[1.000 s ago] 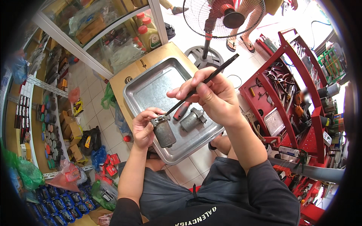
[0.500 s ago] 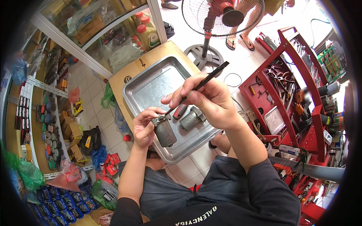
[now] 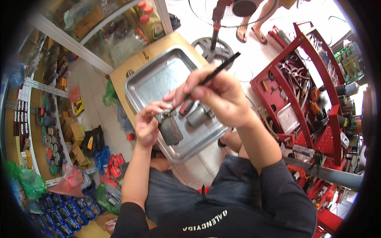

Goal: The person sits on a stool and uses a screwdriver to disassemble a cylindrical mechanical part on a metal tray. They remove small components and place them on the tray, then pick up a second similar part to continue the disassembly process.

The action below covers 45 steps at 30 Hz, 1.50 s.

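My left hand [image 3: 146, 126] is closed around the top end of a grey metal cylinder [image 3: 170, 131], which looks like a small motor, over the near left part of a metal tray [image 3: 139, 98]. Above and right of it, my right hand [image 3: 225, 99] pinches a slim black tool [image 3: 223, 66] that slants down toward the cylinder's top fitting. Blur and fingers hide the tool's tip, so contact is unclear. Inside the tray, a second grey metal cylinder [image 3: 197, 117] lies beneath my right hand. Beside it shows a red and black handle [image 3: 185, 108], partly covered by my fingers.
The tray rests on a cardboard box [image 3: 119, 81]. Beyond stands a fan [image 3: 214, 41], with another person's sandalled feet [image 3: 258, 35] near it. A red tool cart [image 3: 274, 101] is at right; stocked shelves [image 3: 33, 115] and plastic bags [image 3: 71, 180] are at left.
The whole view has shifted, with the tray and both hands a little higher and further left in the picture. Both hands keep their grips; the picture is blurrier.
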{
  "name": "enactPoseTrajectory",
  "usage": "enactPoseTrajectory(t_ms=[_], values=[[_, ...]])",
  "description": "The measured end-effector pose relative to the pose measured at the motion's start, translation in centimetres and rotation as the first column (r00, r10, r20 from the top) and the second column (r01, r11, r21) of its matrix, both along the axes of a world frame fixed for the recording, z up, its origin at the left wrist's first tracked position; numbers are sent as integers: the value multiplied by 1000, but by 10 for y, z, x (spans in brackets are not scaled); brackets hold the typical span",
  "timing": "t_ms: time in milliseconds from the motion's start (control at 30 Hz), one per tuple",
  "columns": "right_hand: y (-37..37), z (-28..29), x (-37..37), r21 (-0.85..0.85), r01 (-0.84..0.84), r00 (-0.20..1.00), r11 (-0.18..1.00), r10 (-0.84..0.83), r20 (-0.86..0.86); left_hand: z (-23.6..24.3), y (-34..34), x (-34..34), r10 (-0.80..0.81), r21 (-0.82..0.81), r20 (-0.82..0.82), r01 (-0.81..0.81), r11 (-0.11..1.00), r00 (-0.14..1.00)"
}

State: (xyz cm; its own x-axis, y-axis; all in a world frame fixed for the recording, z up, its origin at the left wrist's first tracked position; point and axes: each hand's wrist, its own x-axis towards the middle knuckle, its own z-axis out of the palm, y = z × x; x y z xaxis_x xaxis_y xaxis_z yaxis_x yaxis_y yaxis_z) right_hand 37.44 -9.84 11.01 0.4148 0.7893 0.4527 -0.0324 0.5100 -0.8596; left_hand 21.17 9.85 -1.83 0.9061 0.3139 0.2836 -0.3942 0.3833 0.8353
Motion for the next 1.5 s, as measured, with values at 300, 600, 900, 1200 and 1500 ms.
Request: enactPoseTrajectory(t_ms=[300,600,900,1200,1500], values=[[-3,4,-2,-99,57,997,993,-52,49,1,-3,-1,2,17,12,-2,1000,1000],[2,5,-4,33,38,999,999,-39,24,4,-2,1,4,5,-3,-4,1000,1000],[5,1,-2,97,-13,998,995,7,58,4,-2,2,16,12,7,-17,1000,1000],[4,3,-2,61,-5,994,998,-2,112,6,-3,2,33,-5,10,-33,999,999],[4,2,-2,68,13,991,998,-22,133,6,-4,2,40,-29,-1,-40,999,999]])
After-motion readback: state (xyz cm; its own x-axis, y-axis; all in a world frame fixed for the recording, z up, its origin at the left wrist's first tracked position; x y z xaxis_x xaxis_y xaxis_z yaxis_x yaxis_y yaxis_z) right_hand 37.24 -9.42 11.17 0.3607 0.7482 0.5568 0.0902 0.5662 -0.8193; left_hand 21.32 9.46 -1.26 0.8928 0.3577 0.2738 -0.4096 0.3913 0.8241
